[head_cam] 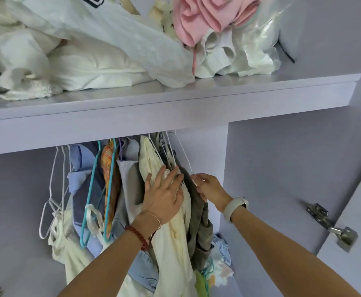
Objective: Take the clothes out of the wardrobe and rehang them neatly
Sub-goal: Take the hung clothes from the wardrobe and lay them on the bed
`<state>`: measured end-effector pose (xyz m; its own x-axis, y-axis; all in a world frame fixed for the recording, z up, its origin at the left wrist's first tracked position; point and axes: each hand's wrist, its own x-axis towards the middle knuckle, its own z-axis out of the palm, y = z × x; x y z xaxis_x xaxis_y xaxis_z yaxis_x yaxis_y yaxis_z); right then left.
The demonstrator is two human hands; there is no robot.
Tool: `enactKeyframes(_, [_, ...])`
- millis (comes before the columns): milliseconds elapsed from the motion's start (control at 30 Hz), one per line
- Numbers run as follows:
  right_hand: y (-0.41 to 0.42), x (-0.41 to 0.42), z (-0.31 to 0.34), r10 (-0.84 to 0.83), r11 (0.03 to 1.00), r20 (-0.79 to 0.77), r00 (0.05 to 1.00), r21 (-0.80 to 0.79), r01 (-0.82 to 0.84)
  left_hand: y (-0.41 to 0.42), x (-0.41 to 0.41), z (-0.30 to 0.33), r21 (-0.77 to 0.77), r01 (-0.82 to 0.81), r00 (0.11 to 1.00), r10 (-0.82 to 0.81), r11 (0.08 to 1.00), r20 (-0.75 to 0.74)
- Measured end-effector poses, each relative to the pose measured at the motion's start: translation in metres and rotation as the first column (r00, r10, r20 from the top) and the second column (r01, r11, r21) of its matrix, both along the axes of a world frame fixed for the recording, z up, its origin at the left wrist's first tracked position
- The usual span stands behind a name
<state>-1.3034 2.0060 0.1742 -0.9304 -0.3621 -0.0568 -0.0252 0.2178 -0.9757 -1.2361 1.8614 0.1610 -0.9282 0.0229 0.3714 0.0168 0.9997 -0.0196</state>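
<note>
Several garments hang bunched on hangers under the wardrobe shelf point(175, 108). A cream garment point(175, 243) hangs in the middle, with a dark olive garment point(199, 228) just right of it. My left hand point(164, 194) lies flat with straight fingers against the cream garment, pressing it leftward. My right hand point(209, 189) pinches the thin white wire hanger point(185, 156) of the olive garment at its lower end. Blue clothes point(79, 185) on a teal hanger point(91, 198) and an orange plaid piece point(109, 168) hang further left.
On the shelf above lies a heap of white bedding point(85, 61), a pink cloth point(199, 18) and a clear plastic bag point(261, 43). An empty white hanger point(49, 211) dangles at the left. The wardrobe side wall point(271, 168) and a door hinge point(329, 226) stand at the right.
</note>
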Motion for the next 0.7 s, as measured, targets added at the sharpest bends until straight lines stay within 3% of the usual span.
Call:
enactKeyframes(133, [0.004,-0.021,0.007,-0.032,0.997,-0.062,0.998,0.071,0.036,-0.002,-0.003,-0.006,-0.016,-0.011,0.999,0.012,1.000,0.033])
enactKeyframes(267, [0.005,-0.029,0.011,-0.041,0.997,0.111,0.993,-0.056,0.048,0.010,-0.003,-0.002,0.031,0.001,1.000,0.000,1.000,-0.024])
enactKeyframes(433, [0.008,-0.032,0.012,-0.233,0.972,-0.155,0.960,-0.011,0.234,0.010,-0.012,-0.011,0.069,-0.036,0.999,0.035,0.997,0.016])
enactKeyframes(600, [0.020,-0.034,0.023,-0.352,0.932,-0.181,0.918,-0.153,0.327,0.013,-0.014,-0.010,0.083,-0.013,0.999,0.017,0.996,-0.045])
enactKeyframes(700, [0.035,-0.020,0.022,-0.377,0.925,-0.225,0.899,-0.132,0.355,0.017,-0.019,-0.012,0.075,-0.049,0.999,0.051,0.996,-0.019])
